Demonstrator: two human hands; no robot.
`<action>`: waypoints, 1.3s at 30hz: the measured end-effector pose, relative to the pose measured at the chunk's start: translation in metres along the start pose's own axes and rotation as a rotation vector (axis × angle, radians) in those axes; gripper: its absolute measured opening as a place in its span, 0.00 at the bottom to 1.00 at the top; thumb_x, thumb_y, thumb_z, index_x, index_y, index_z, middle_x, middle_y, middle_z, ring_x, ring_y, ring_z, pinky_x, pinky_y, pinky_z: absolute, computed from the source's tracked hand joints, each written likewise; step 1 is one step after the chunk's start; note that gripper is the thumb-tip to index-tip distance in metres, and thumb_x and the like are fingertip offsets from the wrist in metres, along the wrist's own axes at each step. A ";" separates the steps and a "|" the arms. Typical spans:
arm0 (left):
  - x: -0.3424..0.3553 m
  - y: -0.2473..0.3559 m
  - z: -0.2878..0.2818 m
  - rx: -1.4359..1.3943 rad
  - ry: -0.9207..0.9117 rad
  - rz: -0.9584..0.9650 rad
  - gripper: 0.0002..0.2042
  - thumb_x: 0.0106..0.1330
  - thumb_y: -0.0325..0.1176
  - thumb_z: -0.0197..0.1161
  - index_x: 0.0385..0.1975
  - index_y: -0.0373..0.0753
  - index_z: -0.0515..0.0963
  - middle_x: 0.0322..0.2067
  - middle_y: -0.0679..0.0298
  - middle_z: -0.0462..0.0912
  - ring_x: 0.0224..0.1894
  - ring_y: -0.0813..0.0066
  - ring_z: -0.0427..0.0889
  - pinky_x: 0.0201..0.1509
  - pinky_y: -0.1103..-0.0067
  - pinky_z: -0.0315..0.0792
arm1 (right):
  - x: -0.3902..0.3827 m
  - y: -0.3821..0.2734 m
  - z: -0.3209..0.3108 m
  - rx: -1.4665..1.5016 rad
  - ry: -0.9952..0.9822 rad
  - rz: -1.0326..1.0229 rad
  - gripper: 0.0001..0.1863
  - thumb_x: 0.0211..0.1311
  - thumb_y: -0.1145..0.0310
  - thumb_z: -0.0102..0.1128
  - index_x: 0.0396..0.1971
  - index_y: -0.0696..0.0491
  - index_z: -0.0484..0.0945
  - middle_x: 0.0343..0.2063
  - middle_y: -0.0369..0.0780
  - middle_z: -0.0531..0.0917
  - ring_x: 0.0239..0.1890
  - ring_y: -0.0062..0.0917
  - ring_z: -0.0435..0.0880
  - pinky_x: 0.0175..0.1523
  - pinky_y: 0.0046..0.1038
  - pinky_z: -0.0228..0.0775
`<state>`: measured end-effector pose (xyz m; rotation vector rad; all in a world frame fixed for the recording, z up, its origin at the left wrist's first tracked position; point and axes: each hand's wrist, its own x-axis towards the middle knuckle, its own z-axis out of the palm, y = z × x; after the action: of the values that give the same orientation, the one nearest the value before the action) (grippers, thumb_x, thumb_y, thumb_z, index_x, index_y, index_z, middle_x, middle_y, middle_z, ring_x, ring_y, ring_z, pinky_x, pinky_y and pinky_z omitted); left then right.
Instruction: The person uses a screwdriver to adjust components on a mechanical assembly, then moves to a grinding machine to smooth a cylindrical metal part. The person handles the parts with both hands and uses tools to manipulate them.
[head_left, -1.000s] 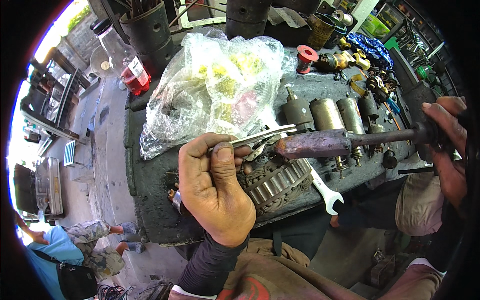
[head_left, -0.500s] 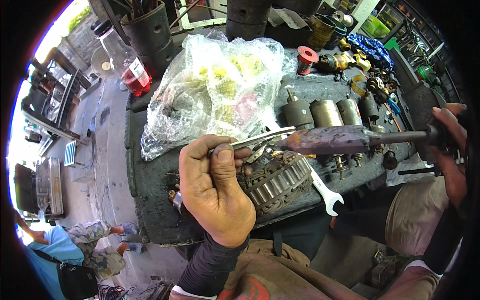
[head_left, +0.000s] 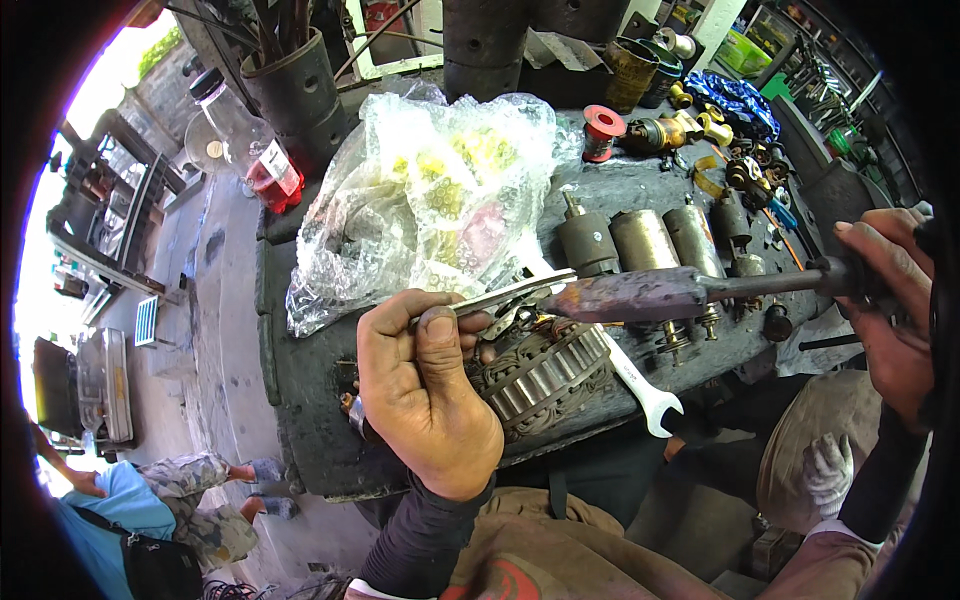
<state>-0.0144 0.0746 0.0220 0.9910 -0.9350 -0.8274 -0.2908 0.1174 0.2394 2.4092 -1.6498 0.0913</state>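
Two bare hands work over a dark desk (head_left: 325, 445). The left hand (head_left: 430, 410) is in front of it, and its fingers are clamped on a thin metal strip (head_left: 515, 290), with the thumb on the near side. The strip sticks out to the right, up above the desk. The right hand (head_left: 895, 300) is near the right edge, and its fingers are closed on the end of a long iron (head_left: 635, 296). Part of that hand is lost in the dark, so I cannot see all of its fingers. The iron has a fat, dirty block on a thin rod. The tip of the block is close to the end of the strip, but I cannot tell if they touch. Below them is a ring (head_left: 550, 382) with shiny ribs inside. A wrench (head_left: 648, 397) lies just to the right of the ring. Behind the iron are three metal cans (head_left: 645, 240). A big clear bag (head_left: 430, 200) lies behind the strip, and a red spool (head_left: 603, 125) stands past the cans. Down on the left is a person (head_left: 110, 500) in a blue shirt.
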 end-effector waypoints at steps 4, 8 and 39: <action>0.001 0.000 0.001 -0.008 -0.002 -0.005 0.06 0.80 0.28 0.55 0.49 0.32 0.73 0.40 0.61 0.80 0.37 0.77 0.85 0.38 0.84 0.78 | 0.006 0.000 -0.005 -0.006 -0.014 -0.049 0.33 0.45 0.90 0.71 0.57 0.57 0.81 0.51 0.45 0.80 0.54 0.32 0.81 0.59 0.28 0.74; 0.001 -0.001 0.003 -0.012 -0.018 -0.007 0.06 0.80 0.28 0.55 0.49 0.32 0.73 0.40 0.61 0.80 0.37 0.77 0.85 0.40 0.84 0.77 | -0.007 0.014 -0.001 0.062 0.075 0.062 0.30 0.45 0.83 0.73 0.55 0.59 0.82 0.48 0.44 0.81 0.51 0.30 0.82 0.56 0.27 0.73; -0.001 -0.018 0.016 0.168 -0.005 0.057 0.08 0.76 0.29 0.62 0.49 0.35 0.77 0.36 0.61 0.84 0.41 0.72 0.86 0.47 0.76 0.80 | 0.217 0.045 0.129 2.260 0.266 0.172 0.07 0.75 0.70 0.57 0.34 0.50 0.72 0.27 0.31 0.71 0.27 0.11 0.71 0.24 0.14 0.60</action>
<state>-0.0319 0.0649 0.0086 1.1019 -1.0451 -0.7121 -0.2619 -0.1242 0.1585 2.3306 -1.4637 3.5814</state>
